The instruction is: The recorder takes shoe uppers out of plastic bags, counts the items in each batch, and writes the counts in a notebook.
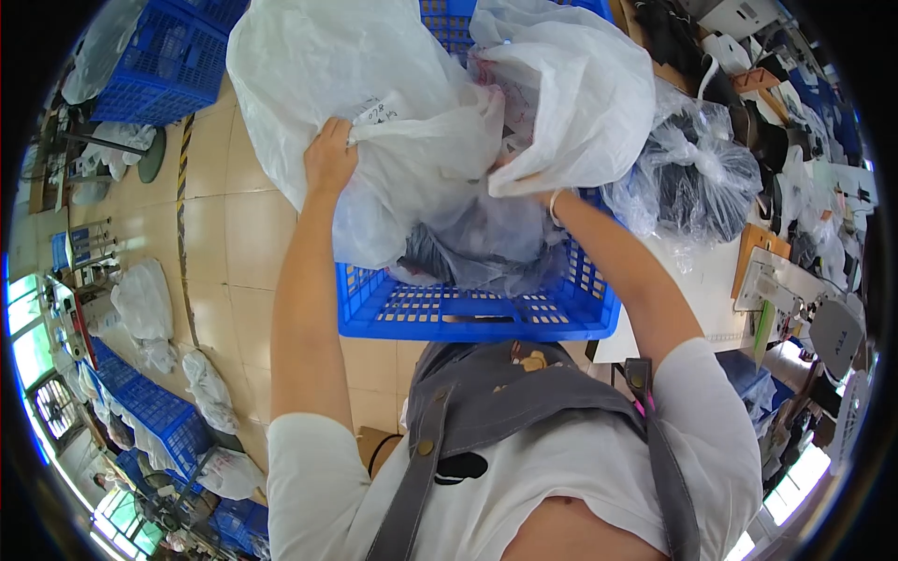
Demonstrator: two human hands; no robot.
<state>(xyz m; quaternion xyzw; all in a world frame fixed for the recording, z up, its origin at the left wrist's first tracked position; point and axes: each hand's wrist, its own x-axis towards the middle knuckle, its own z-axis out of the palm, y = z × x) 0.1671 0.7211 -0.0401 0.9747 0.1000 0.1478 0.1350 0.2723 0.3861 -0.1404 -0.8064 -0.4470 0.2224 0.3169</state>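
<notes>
A large white plastic bag [299, 84] bulges over the left of a blue plastic crate [449, 318]. My left hand [329, 159] is closed on a gathered fold at its edge, beside a small label with handwriting. More white plastic sheeting [594, 98] swells on the right; whether it belongs to the same bag I cannot tell. Under its lower edge reaches my right hand [535, 185], a white band on the wrist, its fingers mostly hidden by the plastic. Between my hands lie clear bags [496, 238] with dark contents, inside the crate.
Right of the crate, a knotted clear bag [702, 178] of dark items rests on a white table [683, 290], near a sewing machine [781, 290]. Blue crates [164, 70] stand at the far left. White bags [145, 299] lie on the tiled floor [248, 234] at left.
</notes>
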